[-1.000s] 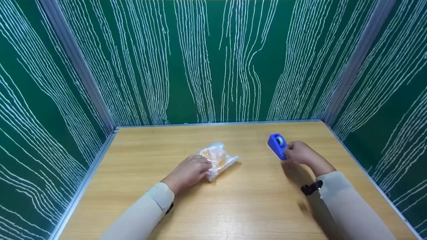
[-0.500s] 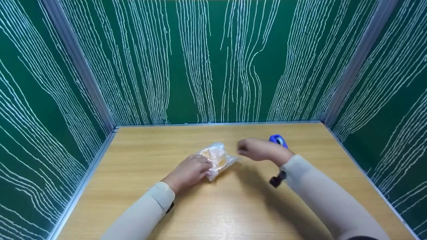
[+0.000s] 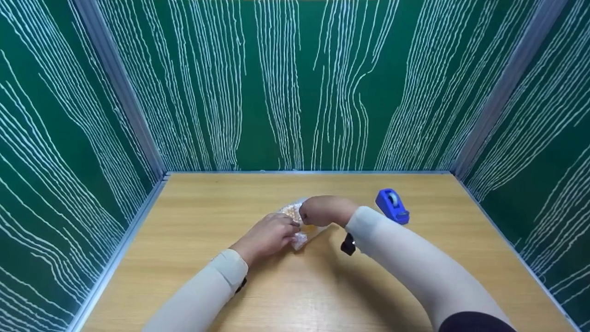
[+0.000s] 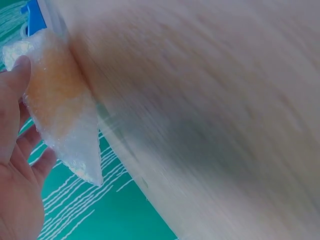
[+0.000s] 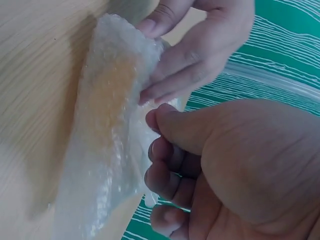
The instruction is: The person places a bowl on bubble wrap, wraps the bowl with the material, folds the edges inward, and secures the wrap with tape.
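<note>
A bubble-wrap packet [image 3: 308, 228] with something orange inside rests near the middle of the table. My left hand [image 3: 272, 234] grips its near left side; in the left wrist view the thumb lies over the packet [image 4: 62, 95] and the fingers reach round its edge. Over the packet's right part is my right hand [image 3: 328, 210]. From the right wrist view, its thumb and forefinger tips meet beside the bubble wrap [image 5: 107, 115], other fingers curled; they seem to pinch a bit of clear tape, hard to make out. The orange content's kind is hidden by the wrap.
A blue tape dispenser [image 3: 392, 207] stands on the wooden table [image 3: 295, 290], right of the packet. Green walls [image 3: 258, 115] with white wavy lines and grey corner posts [image 3: 124, 87] enclose the table's back and sides.
My right hand has left the tape dispenser and moved left to the bubble-wrap packet. My left hand keeps its grip on the packet. The dispenser is now fully uncovered.
</note>
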`<act>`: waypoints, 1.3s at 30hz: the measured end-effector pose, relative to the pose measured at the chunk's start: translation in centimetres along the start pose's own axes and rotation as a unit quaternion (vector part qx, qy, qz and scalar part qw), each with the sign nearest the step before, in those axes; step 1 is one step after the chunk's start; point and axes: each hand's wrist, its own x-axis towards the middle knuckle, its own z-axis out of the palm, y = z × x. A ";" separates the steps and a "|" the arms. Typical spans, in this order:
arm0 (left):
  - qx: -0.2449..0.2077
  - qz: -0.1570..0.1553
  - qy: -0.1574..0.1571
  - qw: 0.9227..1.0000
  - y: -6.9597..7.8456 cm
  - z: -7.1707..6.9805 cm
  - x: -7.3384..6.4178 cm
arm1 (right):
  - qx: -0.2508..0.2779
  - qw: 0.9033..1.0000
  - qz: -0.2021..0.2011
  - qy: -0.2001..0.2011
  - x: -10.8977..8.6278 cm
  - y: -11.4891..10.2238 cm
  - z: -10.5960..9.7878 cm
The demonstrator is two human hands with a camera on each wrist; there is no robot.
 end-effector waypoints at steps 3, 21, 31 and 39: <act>0.001 0.004 0.006 1.000 0.1 -0.1 0.1 | -0.009 0.999 0.026 -0.016 0.6 -0.2 0.1; 0.037 0.048 0.045 0.997 0.1 0.0 0.4 | -0.161 0.987 0.011 0.017 2.1 -1.8 1.3; 0.035 0.054 0.052 0.997 0.0 0.4 0.6 | -0.203 0.977 0.017 0.059 2.6 -2.0 2.0; 0.037 0.040 0.034 0.998 0.2 0.4 0.6 | -0.182 0.981 0.046 0.051 2.7 -2.2 2.2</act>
